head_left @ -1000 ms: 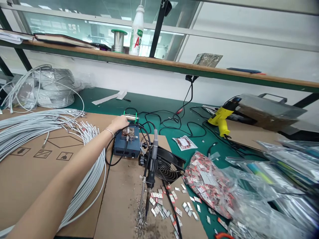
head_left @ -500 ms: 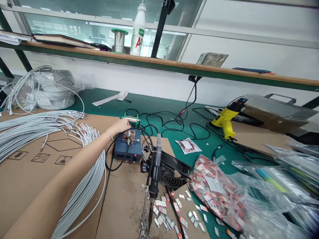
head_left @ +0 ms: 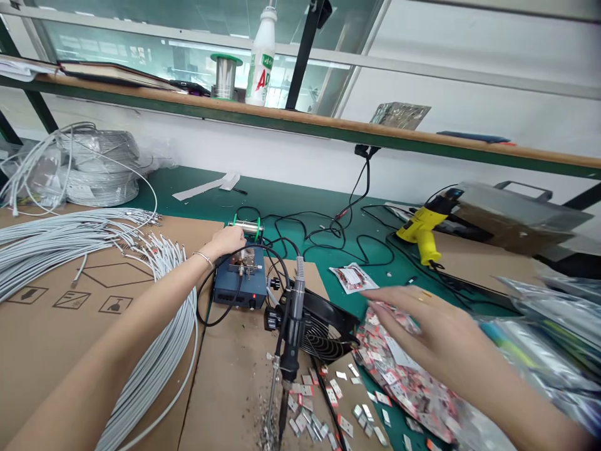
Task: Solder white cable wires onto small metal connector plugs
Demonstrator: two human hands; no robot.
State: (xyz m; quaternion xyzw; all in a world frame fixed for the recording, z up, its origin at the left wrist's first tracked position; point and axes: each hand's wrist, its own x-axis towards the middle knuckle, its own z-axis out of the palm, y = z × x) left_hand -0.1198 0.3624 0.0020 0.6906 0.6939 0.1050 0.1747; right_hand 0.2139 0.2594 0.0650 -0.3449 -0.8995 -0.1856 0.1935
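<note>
My left hand (head_left: 228, 241) reaches over the back of a dark blue soldering station (head_left: 239, 285). Its fingers are curled closed beside a small spool of solder wire (head_left: 248, 228); whatever they grip is hidden. Blurred by motion, my right hand (head_left: 417, 313) is above a clear bag of small red-and-white parts (head_left: 399, 376), fingers stretched out and thumb apart, nothing seen in it. Between the hands a soldering iron (head_left: 293, 332) is clamped upright in a stand, tip down, in front of a black fan (head_left: 328, 326). Small metal pieces (head_left: 310, 423) are scattered near the tip.
Bundles of grey cables (head_left: 159, 351) lie on cardboard at left, with wrapped cable coils (head_left: 101, 169) behind. A yellow heat gun (head_left: 425, 232) and plastic bags (head_left: 539, 338) are at right. Black cords (head_left: 338, 235) cross the green mat. A shelf (head_left: 328, 125) spans the back.
My right hand has come into view from the right, over the bag of parts. My left hand stays at the soldering station with little visible movement.
</note>
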